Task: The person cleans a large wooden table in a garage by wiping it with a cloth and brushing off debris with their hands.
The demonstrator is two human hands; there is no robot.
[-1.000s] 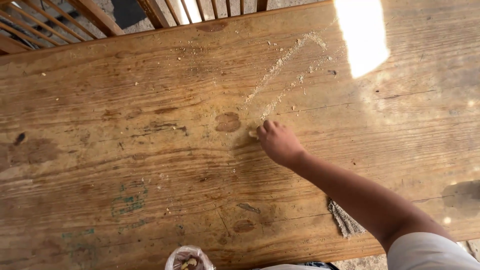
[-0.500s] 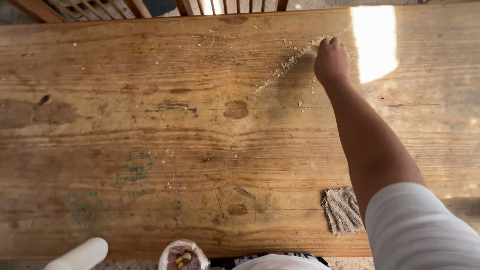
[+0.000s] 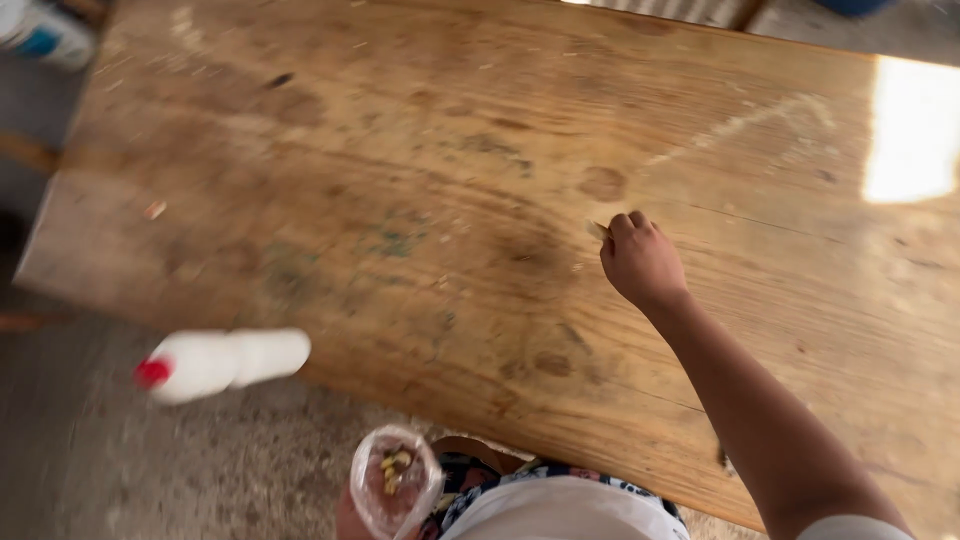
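My right hand (image 3: pixel 640 262) rests on the worn wooden table (image 3: pixel 300 200) near its middle, fingers curled into a fist. A small pale piece (image 3: pixel 597 230) sticks out at the fingertips, pinched against the wood. A faint line of pale crumbs (image 3: pixel 745 122) lies on the table beyond the hand. At the bottom edge, a clear plastic bag (image 3: pixel 390 480) with small nuts or seeds inside sits just below the table's near edge. Only a sliver of my left hand (image 3: pixel 345 520) shows under the bag, seeming to hold it.
A blurred white bottle with a red cap (image 3: pixel 220 362) hangs over the concrete floor (image 3: pixel 150 470) left of the bag; what holds it is unclear. Bright sunlight (image 3: pixel 915 130) falls on the table's right. Another white container (image 3: pixel 40 35) is at top left.
My right hand has come back from the far crumb line to the middle of the table. The view has swung left and tilted, showing the table's left end and the floor.
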